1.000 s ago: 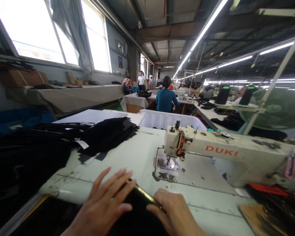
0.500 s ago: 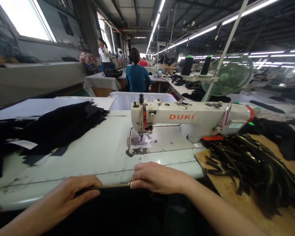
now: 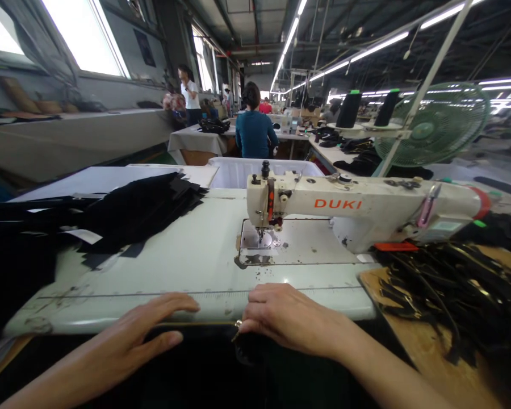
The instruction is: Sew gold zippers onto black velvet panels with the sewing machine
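At the front edge of the sewing table, a black zipper with gold teeth (image 3: 208, 324) stretches between my hands, over dark material in my lap. My right hand (image 3: 287, 318) is closed on the zipper at its gold slider; the fingertips are partly hidden. My left hand (image 3: 142, 329) has its thumb and fingers apart around the zipper's left stretch, without pinching it. Beyond my hands stands a white sewing machine (image 3: 336, 199), its needle over the metal plate (image 3: 298, 244).
Black cut fabric pieces (image 3: 140, 210) are stacked at the left. Many black zippers with gold teeth (image 3: 443, 289) lie on a brown board (image 3: 402, 324) at the right. Behind the machine are a white bin (image 3: 230, 173), thread cones (image 3: 349, 111), a green fan (image 3: 443, 128) and a seated person (image 3: 255, 133).
My left hand has loosened its pinch and its fingers have spread. My right hand stays on the zipper at the slider. The whole view has shifted, so the machine appears further right.
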`<state>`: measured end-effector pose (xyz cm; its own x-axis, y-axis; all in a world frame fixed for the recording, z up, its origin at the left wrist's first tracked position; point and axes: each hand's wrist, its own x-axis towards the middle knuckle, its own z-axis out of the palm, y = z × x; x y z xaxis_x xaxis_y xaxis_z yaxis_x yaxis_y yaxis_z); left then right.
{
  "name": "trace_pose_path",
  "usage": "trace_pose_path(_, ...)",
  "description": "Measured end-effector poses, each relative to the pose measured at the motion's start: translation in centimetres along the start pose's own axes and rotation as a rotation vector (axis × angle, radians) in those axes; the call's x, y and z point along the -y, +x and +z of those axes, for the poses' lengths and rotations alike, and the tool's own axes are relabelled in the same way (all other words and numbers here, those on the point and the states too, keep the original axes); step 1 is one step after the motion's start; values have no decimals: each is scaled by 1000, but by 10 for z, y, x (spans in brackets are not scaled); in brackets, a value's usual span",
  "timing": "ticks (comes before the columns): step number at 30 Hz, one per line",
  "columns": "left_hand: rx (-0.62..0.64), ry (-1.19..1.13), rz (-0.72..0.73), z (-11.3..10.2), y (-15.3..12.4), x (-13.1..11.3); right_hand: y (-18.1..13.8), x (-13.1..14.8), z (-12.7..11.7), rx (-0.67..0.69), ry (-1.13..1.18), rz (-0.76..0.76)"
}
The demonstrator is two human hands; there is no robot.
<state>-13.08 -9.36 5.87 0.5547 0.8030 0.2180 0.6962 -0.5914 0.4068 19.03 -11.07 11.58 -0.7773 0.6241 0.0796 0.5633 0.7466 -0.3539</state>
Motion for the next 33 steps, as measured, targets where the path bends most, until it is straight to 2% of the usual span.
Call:
trace_pose_path(3, 209, -322, -34, 13, 18, -39, 10, 6, 4, 43, -80, -27)
trace_pose_path(6, 261, -565, -106, 23, 32, -67, 15, 8, 3, 68, -90, -41)
trace_pose_path(9, 255, -655, -172, 32, 34, -77, 17, 7, 1, 17, 127, 8)
trace_pose_path(11, 201, -702, -180, 39, 32, -78, 17, 6, 0, -109, 383, 118)
trace_pose_path(13, 107, -740, -172, 44, 28, -78, 13, 6, 0, -314, 595, 267)
trace_pose_path(15, 15, -735, -172, 47, 26, -78, 5, 7, 2, -510, 654, 365)
trace_pose_path(17, -50, -720, -176, 47, 26, -80, -5, 9, 7, -609, 607, 372)
trace_pose_path(21, -110, -744, -176, 43, 30, -84, -22, 10, 21, -568, 575, 328)
trace_pose_path(25, -124, -708, -206, 46, 32, -87, -23, 7, 29, -543, 645, 286)
trace_pose_path(30, -175, -696, -253, 49, 29, -94, -20, 5, 28, -531, 767, 419)
trace_pose_path(33, -195, -698, -294, 45, 28, -101, -21, 7, 27, -525, 790, 428)
